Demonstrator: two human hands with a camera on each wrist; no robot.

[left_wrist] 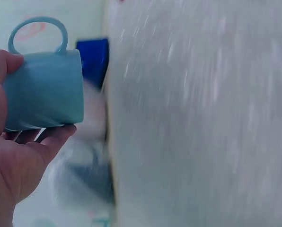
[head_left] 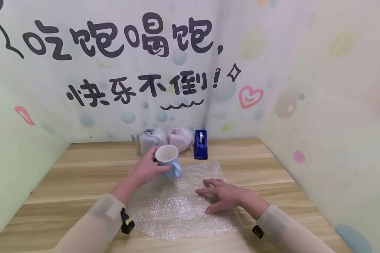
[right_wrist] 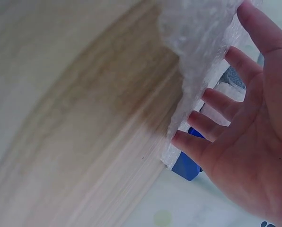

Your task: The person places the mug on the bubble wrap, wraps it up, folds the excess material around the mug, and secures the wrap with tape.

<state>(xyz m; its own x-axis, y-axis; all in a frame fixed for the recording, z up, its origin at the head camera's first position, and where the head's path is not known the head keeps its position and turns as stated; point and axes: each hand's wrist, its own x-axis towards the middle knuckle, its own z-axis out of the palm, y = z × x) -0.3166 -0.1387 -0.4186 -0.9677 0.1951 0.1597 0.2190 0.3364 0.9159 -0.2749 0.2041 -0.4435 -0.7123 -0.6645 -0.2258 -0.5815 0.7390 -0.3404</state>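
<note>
A light blue mug point(head_left: 168, 162) with a white inside is gripped around its body by my left hand point(head_left: 148, 168), over the back left part of a sheet of bubble wrap point(head_left: 177, 207). Its handle point(head_left: 177, 170) points toward the front right in the head view. In the left wrist view the mug point(left_wrist: 46, 90) sits between thumb and fingers, handle up. My right hand point(head_left: 223, 196) spreads its fingers over the right side of the sheet. The right wrist view shows the fingertips point(right_wrist: 182, 137) right at the bubble wrap point(right_wrist: 198, 52), holding nothing.
Two bubble-wrapped bundles point(head_left: 181, 139) stand at the back of the wooden table point(head_left: 92, 165), against the wall. Beside them, to the right, is a blue tape dispenser point(head_left: 201, 149). Printed walls point(head_left: 329, 105) enclose the table at the back and both sides.
</note>
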